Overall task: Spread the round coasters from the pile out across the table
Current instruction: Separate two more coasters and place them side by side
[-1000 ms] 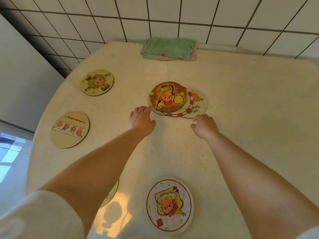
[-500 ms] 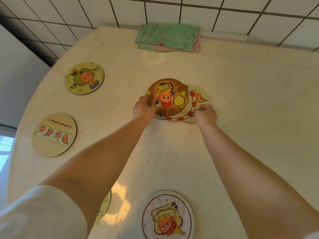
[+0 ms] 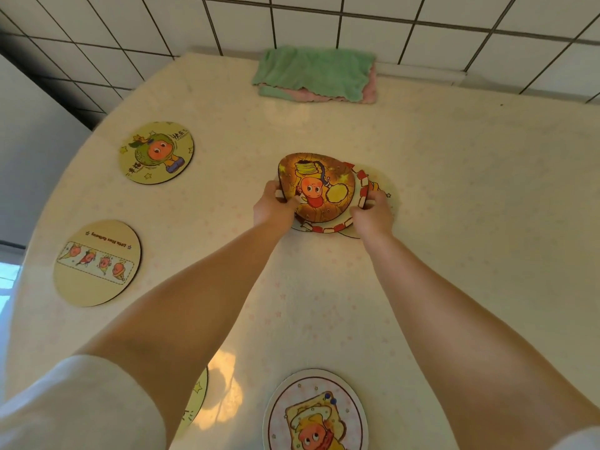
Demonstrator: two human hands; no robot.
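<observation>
A small pile of round coasters (image 3: pixel 363 186) lies at the table's middle. Its top one, an orange-brown coaster (image 3: pixel 319 186) with a cartoon figure, is tilted up off the pile. My left hand (image 3: pixel 276 204) pinches its left edge, thumb on the printed face. My right hand (image 3: pixel 373 212) grips the near right edge of the red-and-white bordered coaster just beneath it. Single coasters lie spread out: a green one (image 3: pixel 156 152) at far left, a beige one (image 3: pixel 97 263) at left, a pink-rimmed one (image 3: pixel 316 414) near me, and a yellow one (image 3: pixel 194 401) half hidden under my left arm.
A folded green and pink cloth (image 3: pixel 316 74) lies at the table's far edge against the white tiled wall (image 3: pixel 357 14). The cream table (image 3: pixel 487 206) curves away at the left, with floor beyond.
Both hands reached forward from the bare table to the pile. The left hand took the top coaster's edge and tilted it up. The right hand closed on the coaster below.
</observation>
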